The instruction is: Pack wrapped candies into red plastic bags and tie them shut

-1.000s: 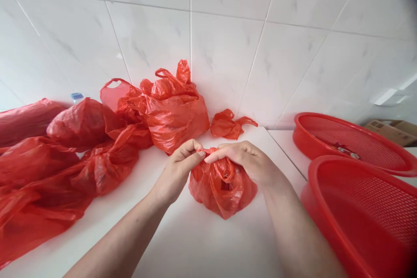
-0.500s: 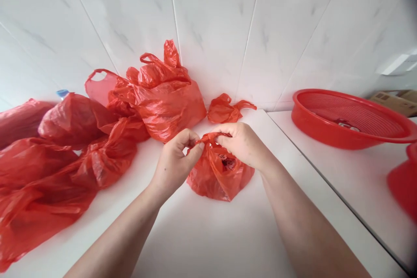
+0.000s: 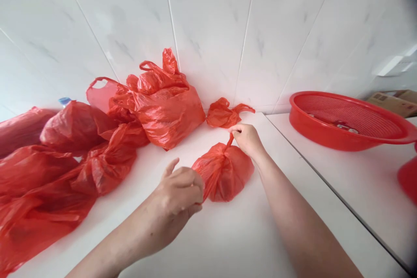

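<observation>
Both fists closed on small red bag (image 3: 224, 173): left hand (image 3: 180, 191) near handle, right hand (image 3: 247, 139) far handle. Pull evenly, opposite ways.

A wall (image 3: 208, 30) of large white marble-look tiles with thin grey joints fills the view from 9 to 3 o'clock. Below it lies a white table (image 3: 228, 234), a seam running toward 5 o'clock. Soft, even light falls; a bright reflection shows on the tiles at 3 o'clock.
</observation>
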`<state>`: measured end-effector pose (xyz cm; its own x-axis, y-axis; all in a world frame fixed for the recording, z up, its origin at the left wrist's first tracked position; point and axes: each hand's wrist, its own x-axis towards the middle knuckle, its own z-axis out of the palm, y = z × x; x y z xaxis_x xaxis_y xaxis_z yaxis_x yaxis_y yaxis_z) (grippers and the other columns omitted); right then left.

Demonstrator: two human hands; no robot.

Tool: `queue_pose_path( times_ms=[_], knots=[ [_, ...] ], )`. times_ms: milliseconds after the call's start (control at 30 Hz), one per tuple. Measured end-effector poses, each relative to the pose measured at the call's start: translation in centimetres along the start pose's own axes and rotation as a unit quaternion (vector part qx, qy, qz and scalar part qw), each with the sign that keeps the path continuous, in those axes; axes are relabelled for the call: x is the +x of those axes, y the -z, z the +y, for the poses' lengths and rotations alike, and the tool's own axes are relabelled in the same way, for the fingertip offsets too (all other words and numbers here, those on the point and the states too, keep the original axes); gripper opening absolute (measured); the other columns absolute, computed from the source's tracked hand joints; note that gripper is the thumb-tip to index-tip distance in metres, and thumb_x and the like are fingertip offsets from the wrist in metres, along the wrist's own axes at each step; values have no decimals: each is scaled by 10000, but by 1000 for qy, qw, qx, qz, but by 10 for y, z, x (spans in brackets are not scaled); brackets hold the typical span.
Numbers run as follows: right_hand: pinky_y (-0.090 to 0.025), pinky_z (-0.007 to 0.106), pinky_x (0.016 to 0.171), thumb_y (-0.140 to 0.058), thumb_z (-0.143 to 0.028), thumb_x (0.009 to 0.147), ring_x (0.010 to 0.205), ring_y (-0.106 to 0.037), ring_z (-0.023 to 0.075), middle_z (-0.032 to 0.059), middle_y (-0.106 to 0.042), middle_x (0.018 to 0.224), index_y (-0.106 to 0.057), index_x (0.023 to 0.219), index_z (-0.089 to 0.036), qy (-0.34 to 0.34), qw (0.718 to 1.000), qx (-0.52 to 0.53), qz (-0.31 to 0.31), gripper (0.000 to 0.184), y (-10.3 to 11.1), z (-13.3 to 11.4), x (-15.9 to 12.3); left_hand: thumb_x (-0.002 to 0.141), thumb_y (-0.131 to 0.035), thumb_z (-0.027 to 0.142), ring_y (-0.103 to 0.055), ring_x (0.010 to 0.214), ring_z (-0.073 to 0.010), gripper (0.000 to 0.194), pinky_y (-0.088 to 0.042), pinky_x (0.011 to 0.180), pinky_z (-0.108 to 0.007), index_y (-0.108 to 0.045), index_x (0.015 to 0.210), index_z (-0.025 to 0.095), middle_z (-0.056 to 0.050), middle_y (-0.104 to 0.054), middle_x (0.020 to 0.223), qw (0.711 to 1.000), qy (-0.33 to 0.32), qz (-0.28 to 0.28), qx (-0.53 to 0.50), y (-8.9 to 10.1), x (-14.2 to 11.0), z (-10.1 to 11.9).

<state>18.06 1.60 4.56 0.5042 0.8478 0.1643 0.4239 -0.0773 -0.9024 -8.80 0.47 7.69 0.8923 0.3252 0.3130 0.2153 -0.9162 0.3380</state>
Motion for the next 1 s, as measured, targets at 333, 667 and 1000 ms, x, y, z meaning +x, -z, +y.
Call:
queue_pose_path(
  times_ms=[333, 667, 1000],
  knots=[
    [-444, 236, 504, -478, -462, 790, 564, -561, 131, 31, -611, 684, -636, 887, -132, -67, 996, 17, 59, 379, 7, 79, 16, 627, -762, 559, -231, 1374, -413, 920, -330, 1044, -581, -358, 1401, 271, -200, -210, 1510, 996, 61, 41, -59, -31, 18, -1],
    [-493, 339, 588, -638, -458, 692, 637, -641, 203, 128, -693, 796, -680, 831, -238, -111, 993, 22, 42, 263, 10, 97, 24, 728, -515, 28, -631, 787, -203, 347, -516, 687, -297, -655, 984, 215, -57, -648, 956, 986, 131, 47, 90, -39, 30, -41],
    [-503, 323, 621, -568, -369, 714, 657, -669, 195, 89, -699, 834, -672, 907, -239, -79, 996, -6, 51, 256, 3, 103, 26, 692, -409, 4, -637, 846, -219, 423, -503, 688, -318, -660, 918, 258, -41, -656, 985, 926, 267, 134, 229, 55, -100, -52]
  ],
)
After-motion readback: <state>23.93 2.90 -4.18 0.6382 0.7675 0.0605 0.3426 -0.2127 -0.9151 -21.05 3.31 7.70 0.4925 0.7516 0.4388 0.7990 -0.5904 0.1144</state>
